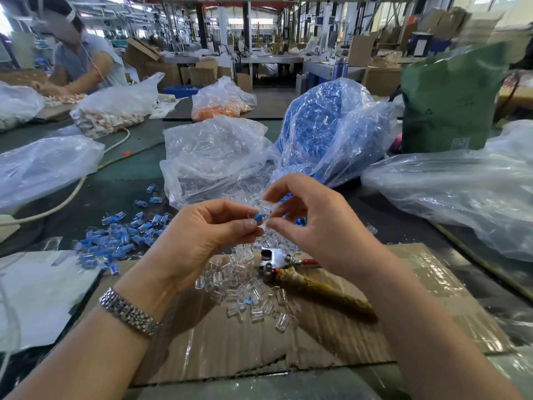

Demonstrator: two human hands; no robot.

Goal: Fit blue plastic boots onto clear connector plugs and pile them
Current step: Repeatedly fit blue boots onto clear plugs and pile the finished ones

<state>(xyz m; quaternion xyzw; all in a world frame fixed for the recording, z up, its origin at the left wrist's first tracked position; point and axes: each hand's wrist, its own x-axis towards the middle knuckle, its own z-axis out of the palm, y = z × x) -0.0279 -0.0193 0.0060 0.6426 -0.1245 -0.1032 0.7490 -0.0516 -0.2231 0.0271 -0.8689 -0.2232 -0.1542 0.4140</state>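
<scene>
Hands meet above the cardboard (331,339): I see left hand (207,226) pinching a blue boot (259,217), right hand (311,217) pinching a clear plug (266,219).

A dark green work table (129,171) carries a flat sheet of brown corrugated cardboard (302,336) at its near edge, with loose clear plastic connector plugs (245,295) and a metal hand tool with a tape-wrapped handle (305,280) lying on it. To the left a pile of blue-booted plugs (121,238) rests on the table. Farther back sit a clear plastic bag of clear plugs (213,157), a bag of blue boots (326,128) and a green sack (450,102).
</scene>
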